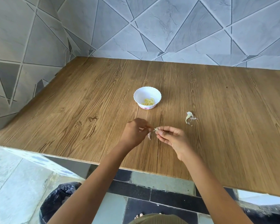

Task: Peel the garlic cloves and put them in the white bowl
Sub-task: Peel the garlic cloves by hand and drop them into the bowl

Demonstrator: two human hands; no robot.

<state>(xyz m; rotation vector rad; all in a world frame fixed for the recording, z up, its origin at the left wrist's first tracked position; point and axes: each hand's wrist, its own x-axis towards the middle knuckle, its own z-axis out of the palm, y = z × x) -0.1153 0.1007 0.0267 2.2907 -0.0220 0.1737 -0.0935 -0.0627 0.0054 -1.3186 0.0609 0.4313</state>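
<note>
Clove (155, 129) pinched, seemingly, between right fingers (166, 130).

An olive-green garment (157, 220) covers the person's front; forearms (103, 167) and toes (138, 216) are bare.

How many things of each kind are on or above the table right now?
White bowl: 1
Pile of peeled cloves inside it: 1, too small to count singly
Garlic clove pinched by right hand: 1
Skin scraps: 2 (clump on table, strip by left hand)
Total: 5
</note>
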